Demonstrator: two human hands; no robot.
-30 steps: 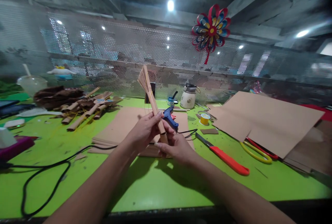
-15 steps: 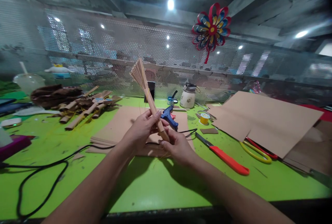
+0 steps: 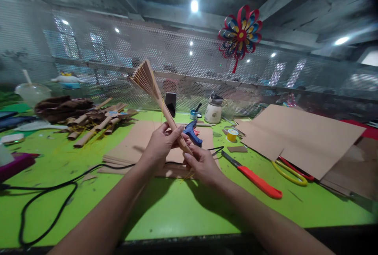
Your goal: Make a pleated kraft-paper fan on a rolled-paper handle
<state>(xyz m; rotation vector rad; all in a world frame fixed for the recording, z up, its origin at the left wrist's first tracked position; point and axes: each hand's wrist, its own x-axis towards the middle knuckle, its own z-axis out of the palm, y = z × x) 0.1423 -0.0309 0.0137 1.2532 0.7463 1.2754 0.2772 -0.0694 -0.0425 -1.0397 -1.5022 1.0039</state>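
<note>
A cup (image 3: 33,94) left of the pleated paper (image 3: 161,103) holds a straw (image 3: 27,77).

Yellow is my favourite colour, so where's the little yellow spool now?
In the head view, the yellow spool sits on the green table, right of the middle, beyond the right hand, between the blue glue gun and the big brown sheet.

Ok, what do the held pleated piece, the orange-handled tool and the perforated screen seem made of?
Pleated piece: likely kraft paper or thin card; matte brown, crisp folds.
Orange-handled tool: handle probably plastic, smooth and evenly coloured; blade apparently metal, dark grey.
Perforated screen: perhaps sheet metal, given its greyish sheen and regular holes.
</note>
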